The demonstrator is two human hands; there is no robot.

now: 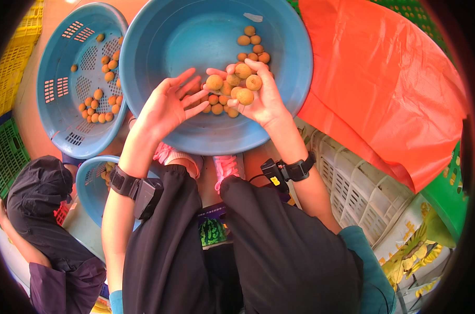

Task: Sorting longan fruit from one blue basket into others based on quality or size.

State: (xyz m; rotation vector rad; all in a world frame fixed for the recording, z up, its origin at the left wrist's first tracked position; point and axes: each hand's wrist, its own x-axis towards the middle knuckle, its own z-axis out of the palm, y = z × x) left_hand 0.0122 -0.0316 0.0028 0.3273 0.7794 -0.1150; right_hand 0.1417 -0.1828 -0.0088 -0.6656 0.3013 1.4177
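Observation:
Over a large blue plastic basin (190,43), my right hand (267,94) cups several round tan longans (243,84), some lying on the fingers. My left hand (169,102) is raised palm up with its fingers apart, beside the cluster, and nothing lies in its palm. Whether its fingertips touch the fruit in the right hand is hard to tell. Below both hands, more longans (217,108) rest in the basin. Another group of longans (257,49) sits along the basin's right side, near a whitish scrap (253,17).
A blue perforated basket (51,51) with scattered longans stands left, above a smaller blue basket (90,172). Another person (41,212) sits at lower left. On the right are a red plastic sheet (378,90), a white crate (351,184) and a green crate (447,208).

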